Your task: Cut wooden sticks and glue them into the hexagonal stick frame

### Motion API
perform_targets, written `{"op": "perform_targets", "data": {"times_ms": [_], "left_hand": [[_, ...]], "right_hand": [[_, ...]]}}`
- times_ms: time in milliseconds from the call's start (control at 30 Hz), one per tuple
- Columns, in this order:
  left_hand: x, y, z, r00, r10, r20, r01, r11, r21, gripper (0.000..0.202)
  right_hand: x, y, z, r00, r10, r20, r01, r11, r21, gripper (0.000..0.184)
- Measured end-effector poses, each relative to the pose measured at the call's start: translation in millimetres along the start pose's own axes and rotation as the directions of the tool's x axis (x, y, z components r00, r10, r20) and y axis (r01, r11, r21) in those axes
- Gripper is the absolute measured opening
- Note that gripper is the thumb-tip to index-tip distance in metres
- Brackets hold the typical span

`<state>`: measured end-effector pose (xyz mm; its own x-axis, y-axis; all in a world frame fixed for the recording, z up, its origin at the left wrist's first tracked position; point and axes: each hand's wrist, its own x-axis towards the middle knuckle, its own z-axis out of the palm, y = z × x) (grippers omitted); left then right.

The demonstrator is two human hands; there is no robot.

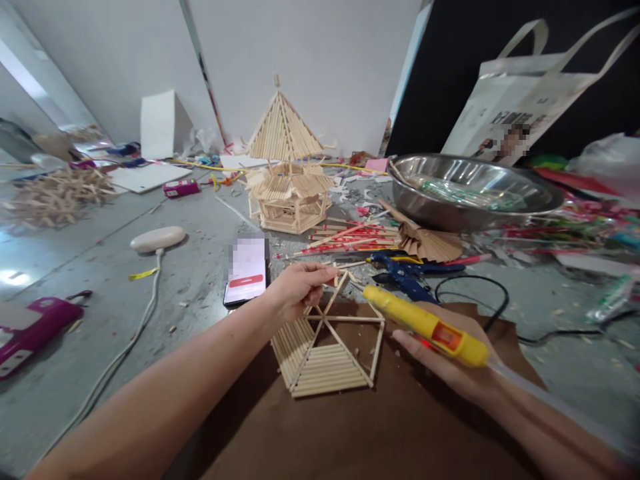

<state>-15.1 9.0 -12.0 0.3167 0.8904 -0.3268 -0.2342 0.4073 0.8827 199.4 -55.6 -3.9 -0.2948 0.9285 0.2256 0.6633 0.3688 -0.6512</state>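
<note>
A hexagonal frame of wooden sticks (pixel 333 369) lies on brown paper (pixel 300 437), with spokes meeting at its middle. Rows of sticks fill its left and near sections; the right sections are bare. At its far corner my left hand (pixel 301 287) is closed in a pinch on a short wooden stick (pixel 337 275). Wrapped in my right hand (pixel 440 363) is a yellow hot glue gun (pixel 420 323), its nozzle pointing left towards that corner, close to the short stick. Whether the nozzle touches the wood, I cannot tell.
Behind stands a stick pagoda model (pixel 289 167). A phone (pixel 247 270) lies left of the frame. Red-marked sticks (pixel 350 235), blue pliers (pixel 405 273) and a black cable (pixel 500 287) lie beyond. At the back right are a metal basin (pixel 465 220) and a bag (pixel 520 100).
</note>
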Motion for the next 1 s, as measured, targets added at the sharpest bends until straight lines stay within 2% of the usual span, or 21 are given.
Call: {"op": "perform_targets", "data": {"times_ms": [133,233,367,533,1000], "left_hand": [[-2,-1,3.8,1.000,0.013,-0.011,-0.013,1.000,-0.021,0.020],[-4,-3,5.3,1.000,0.020,0.017,-0.020,1.000,-0.020,0.019],[-6,-4,6.4,0.998,0.008,0.060,-0.006,0.999,-0.036,0.017],[-7,-4,7.6,0.998,-0.001,0.057,0.003,0.999,-0.037,0.019],[-7,-4,7.7,0.997,0.006,0.071,-0.005,1.000,-0.022,0.020]], "right_hand": [[-2,6,5,0.975,-0.222,0.008,0.220,0.961,-0.169,0.014],[-3,14,8,0.948,-0.318,-0.025,0.301,0.916,-0.265,0.016],[-5,13,11,0.969,-0.245,-0.024,0.225,0.920,-0.320,0.015],[-6,1,9,0.988,-0.155,0.015,0.150,0.920,-0.362,0.011],[-6,-2,7,0.986,-0.164,0.031,0.163,0.909,-0.385,0.012]]}}
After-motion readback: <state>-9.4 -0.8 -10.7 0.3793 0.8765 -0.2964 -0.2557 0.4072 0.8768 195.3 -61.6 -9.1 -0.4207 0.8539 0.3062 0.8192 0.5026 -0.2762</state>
